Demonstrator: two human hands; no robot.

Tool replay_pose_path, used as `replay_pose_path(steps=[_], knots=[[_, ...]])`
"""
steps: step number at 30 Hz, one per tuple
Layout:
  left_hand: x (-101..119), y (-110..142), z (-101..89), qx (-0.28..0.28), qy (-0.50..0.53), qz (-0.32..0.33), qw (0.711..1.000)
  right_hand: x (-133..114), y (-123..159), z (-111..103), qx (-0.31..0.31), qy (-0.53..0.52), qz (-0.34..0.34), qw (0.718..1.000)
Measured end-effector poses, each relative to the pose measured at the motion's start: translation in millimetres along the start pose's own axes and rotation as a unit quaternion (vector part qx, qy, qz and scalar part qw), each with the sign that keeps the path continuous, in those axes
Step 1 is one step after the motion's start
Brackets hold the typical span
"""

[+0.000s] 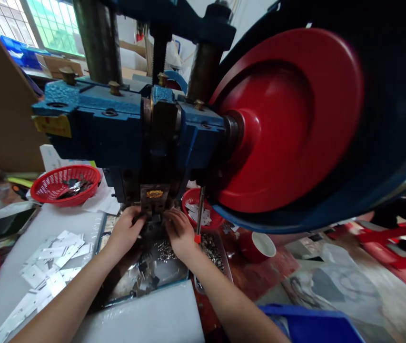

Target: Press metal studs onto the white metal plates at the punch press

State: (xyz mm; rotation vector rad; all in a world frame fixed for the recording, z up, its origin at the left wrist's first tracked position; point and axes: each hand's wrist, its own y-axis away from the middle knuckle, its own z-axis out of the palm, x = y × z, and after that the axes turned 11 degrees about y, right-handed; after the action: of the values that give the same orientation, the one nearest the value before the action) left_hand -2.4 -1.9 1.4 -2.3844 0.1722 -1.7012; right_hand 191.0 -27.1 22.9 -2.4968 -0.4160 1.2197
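Observation:
Both hands are at the die of a blue bench press [110, 128], one on each side of its metal die block [154, 195]. My left hand [126, 233] reaches in from the left, thumb and fingers closed together by the die. On the other side my right hand [180, 236] has its fingers bent and drawn together at the die's edge. Whatever their fingertips hold is too small and dark to name. A small dark metal piece [155, 218] lies between them under the punch. Small metal bits [165, 251] and thin flat pieces [145, 276] lie on the press bed near my wrists.
A large red flywheel [281, 124] stands at the right. Flat metal plates [54, 257] are heaped on a white foam sheet [97, 328]. Red baskets [95, 183] hold metal parts. A tray of small parts [220, 250], a red cup [260, 247] and a blue bin [313, 324] are at the right.

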Motion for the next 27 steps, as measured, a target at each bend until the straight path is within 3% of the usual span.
replay_pose_path(steps=[3, 6, 9, 13, 17, 21, 24, 27], knots=[[2.7, 10.2, -12.5, 0.024, 0.023, -0.031, 0.999, 10.2, 27.8, -11.2, 0.016, -0.143, 0.173, 0.974], [8.8, 23.9, -27.2, 0.03, 0.046, -0.073, 0.996, 12.9, 50.6, -27.3, 0.005, -0.222, 0.242, 0.944], [16.0, 38.4, -40.4, 0.023, 0.062, -0.114, 0.991, 7.2, 57.8, -41.2, -0.007, -0.238, 0.218, 0.946], [20.6, 57.9, -57.0, 0.041, 0.019, -0.132, 0.99, 0.6, 51.9, -46.9, 0.0, -0.155, 0.194, 0.969], [19.5, 76.3, -82.1, 0.073, -0.067, -0.124, 0.987, 11.2, 52.1, -35.7, 0.031, -0.148, 0.196, 0.969], [9.1, 87.6, -123.6, 0.099, -0.174, -0.122, 0.972, 26.1, 46.6, -15.1, 0.005, -0.203, 0.221, 0.954], [-7.1, 89.0, -156.4, 0.092, -0.268, -0.118, 0.952, 25.7, 22.9, 1.6, -0.027, -0.103, 0.175, 0.979], [-23.5, 85.1, -176.0, 0.063, -0.348, -0.14, 0.925, 14.6, -7.5, 16.0, -0.065, 0.048, 0.09, 0.993]])
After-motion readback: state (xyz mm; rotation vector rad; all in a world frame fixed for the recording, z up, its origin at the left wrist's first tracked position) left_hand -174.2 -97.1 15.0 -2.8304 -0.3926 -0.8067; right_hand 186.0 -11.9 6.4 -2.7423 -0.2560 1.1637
